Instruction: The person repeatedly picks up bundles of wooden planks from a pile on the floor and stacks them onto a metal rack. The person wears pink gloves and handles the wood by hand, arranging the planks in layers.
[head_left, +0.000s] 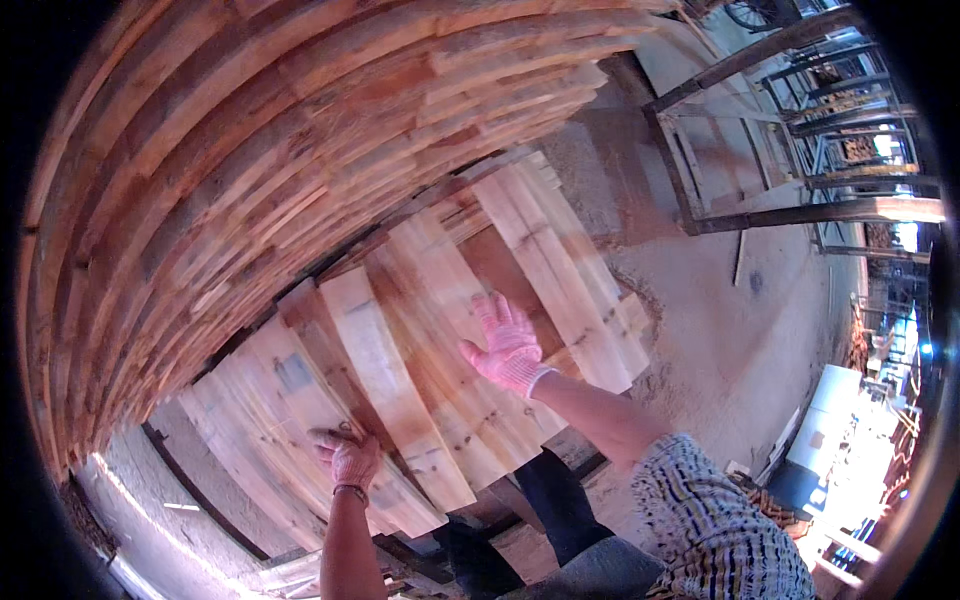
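Note:
Wooden boards (375, 330) lie side by side in a slanting layer in front of me. My left hand (355, 462), in a pale knitted glove, is at the lower left of this layer. Its fingers bend over a wooden board (400, 505) near that board's close end. My right hand (508, 350), in a similar pinkish glove, is above the middle boards with its fingers spread and nothing in them. Beneath it, a darker reddish strip (500, 265) shows between lighter boards. Whether the right palm touches the wood, I cannot tell.
A tall stack of long planks (270, 130) rises along the far left side. At the upper right stands a wooden frame (690, 170) on the concrete floor (720, 330). Bright white sheets (830, 410) and scrap wood lie at the right. My legs (560, 510) are close below the boards.

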